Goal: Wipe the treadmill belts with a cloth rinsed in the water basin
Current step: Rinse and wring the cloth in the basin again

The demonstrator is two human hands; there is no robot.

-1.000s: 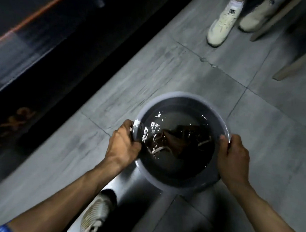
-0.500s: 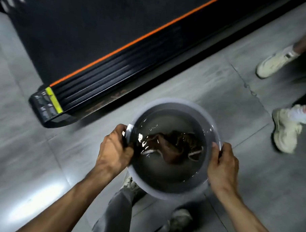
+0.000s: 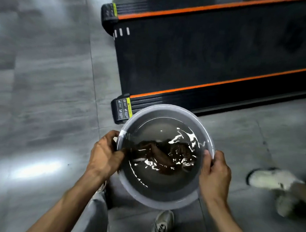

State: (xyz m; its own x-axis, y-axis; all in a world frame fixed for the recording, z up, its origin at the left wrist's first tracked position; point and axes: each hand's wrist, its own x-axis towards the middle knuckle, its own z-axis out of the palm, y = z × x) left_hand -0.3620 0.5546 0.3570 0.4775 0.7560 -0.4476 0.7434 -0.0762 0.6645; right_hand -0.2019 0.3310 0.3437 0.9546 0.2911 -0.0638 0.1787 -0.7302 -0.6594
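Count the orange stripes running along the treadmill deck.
2: one orange stripe runs along the far side of the treadmill belt, another along the near side, just beyond the basin.

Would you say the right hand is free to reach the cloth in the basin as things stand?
Probably not yet: the right hand grips the basin rim, as does the left hand. The cloth lies uncovered in the water.

I hold a round grey plastic basin [image 3: 164, 203] of water above the grey tiled floor [image 3: 44, 93], my left hand [image 3: 105, 156] gripping its left rim and my right hand [image 3: 214, 176] gripping its right rim. A dark brown wet cloth [image 3: 162, 155] lies sunk in the rippling water. Beyond the basin's far edge lies a black treadmill belt [image 3: 204, 56] between orange-striped side rails. A pale sneaker [image 3: 272, 179] stands at the right, blurred.
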